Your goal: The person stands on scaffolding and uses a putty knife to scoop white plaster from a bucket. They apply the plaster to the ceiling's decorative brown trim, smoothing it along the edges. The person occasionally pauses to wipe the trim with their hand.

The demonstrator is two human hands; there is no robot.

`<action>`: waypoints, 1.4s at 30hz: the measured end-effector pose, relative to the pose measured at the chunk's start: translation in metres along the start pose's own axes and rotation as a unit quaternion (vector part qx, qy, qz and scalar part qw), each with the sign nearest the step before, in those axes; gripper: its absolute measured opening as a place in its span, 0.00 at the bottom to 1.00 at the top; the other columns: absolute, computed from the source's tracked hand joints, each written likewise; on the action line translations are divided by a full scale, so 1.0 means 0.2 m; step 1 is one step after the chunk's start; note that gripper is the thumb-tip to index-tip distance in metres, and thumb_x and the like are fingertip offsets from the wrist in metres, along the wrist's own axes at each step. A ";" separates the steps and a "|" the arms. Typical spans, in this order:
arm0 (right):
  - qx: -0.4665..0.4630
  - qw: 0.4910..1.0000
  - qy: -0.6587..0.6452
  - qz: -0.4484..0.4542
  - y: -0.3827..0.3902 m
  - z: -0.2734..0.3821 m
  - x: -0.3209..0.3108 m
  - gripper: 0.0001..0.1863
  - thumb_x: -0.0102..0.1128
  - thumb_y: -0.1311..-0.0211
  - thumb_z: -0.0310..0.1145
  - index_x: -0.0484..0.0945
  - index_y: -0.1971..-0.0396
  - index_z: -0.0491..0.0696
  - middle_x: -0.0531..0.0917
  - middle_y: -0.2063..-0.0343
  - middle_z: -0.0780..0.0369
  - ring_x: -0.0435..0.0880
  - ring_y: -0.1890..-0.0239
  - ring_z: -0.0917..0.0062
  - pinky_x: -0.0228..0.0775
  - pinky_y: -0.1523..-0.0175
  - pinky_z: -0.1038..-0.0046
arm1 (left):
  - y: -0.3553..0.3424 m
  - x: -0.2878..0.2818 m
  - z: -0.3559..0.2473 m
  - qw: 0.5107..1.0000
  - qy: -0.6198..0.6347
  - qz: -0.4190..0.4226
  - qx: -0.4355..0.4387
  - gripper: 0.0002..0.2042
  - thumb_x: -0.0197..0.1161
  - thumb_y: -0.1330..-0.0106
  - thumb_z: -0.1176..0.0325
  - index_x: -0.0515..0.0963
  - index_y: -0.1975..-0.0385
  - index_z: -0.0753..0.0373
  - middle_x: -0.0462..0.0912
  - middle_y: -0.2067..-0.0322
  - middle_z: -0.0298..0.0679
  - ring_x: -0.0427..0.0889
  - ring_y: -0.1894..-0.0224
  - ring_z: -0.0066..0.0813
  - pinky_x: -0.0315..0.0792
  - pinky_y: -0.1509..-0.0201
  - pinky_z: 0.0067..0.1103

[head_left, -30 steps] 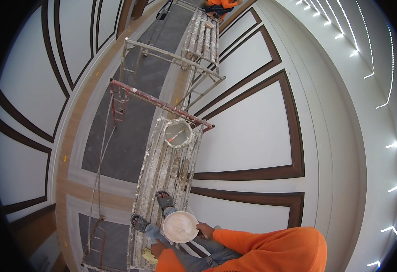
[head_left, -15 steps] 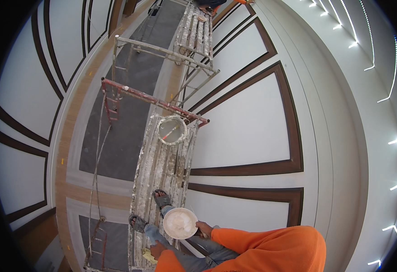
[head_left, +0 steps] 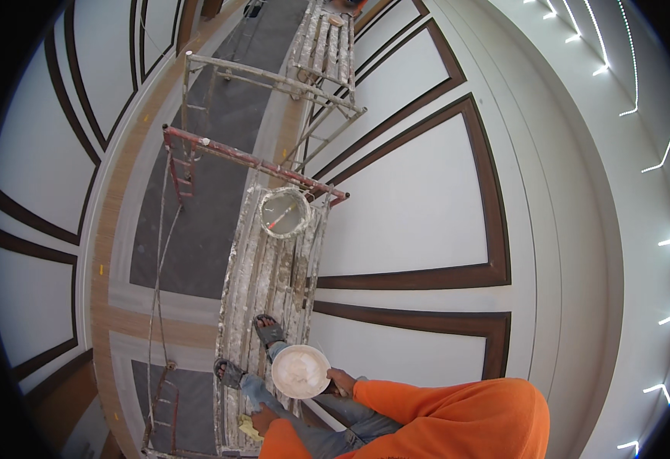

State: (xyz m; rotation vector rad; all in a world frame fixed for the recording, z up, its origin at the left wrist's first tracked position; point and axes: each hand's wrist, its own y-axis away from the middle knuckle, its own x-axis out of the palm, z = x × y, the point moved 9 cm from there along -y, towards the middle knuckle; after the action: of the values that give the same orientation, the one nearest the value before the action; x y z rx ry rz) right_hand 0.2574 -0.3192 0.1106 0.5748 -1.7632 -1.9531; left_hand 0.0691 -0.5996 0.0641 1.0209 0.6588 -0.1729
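A round white bowl with pale pinkish-white paste inside is between my legs, over the plank platform. My right hand is closed at the bowl's right rim; a small dark shape shows under the fingers, too unclear to name. Lower down, beside my left leg, my left hand has its fingers curled at a crumpled yellow cloth. Orange sleeves cover both arms. My sandaled feet rest on the paint-spattered planks.
Farther along the platform stands a splattered bucket with a red-tipped tool in it. Red and grey scaffold rails cross beyond. Ropes hang at the left. A white wall with brown moldings runs close on the right.
The view has shifted a little, so the platform and bucket sit slightly higher and further left. Both hands keep nearly the same places by the bowl and the cloth.
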 end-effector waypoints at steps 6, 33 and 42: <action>-0.028 0.999 -0.019 0.016 0.03 0.02 0.02 0.17 0.52 0.43 0.43 0.74 0.56 0.53 0.74 0.81 0.66 0.66 0.87 0.80 0.56 0.82 0.73 | -0.09 0.09 0.03 0.998 0.051 -0.009 0.038 0.29 0.59 0.35 0.40 0.83 0.45 0.59 0.86 0.49 0.45 0.84 0.45 0.48 0.74 0.41 0.47; -0.025 0.999 -0.033 -0.030 -0.01 -0.06 -0.03 0.17 0.51 0.42 0.45 0.75 0.60 0.48 0.71 0.85 0.63 0.66 0.88 0.77 0.61 0.82 0.69 | 0.00 -0.05 -0.10 0.996 -0.008 -0.009 0.086 0.30 0.60 0.33 0.41 0.85 0.52 0.66 0.87 0.53 0.51 0.86 0.49 0.51 0.78 0.45 0.44; -0.026 0.999 -0.020 -0.026 -0.04 -0.03 0.00 0.16 0.53 0.43 0.44 0.74 0.61 0.49 0.71 0.86 0.63 0.65 0.89 0.76 0.60 0.83 0.68 | -0.07 -0.03 -0.08 0.997 -0.009 -0.034 0.073 0.29 0.60 0.33 0.41 0.84 0.49 0.62 0.87 0.52 0.47 0.86 0.50 0.49 0.77 0.46 0.47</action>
State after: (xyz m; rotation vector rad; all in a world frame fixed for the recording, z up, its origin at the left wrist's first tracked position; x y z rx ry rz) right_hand 0.2612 -0.3229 0.1022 0.5723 -1.7315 -2.0534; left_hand 0.0514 -0.5951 0.0531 1.1366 0.6720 -0.2928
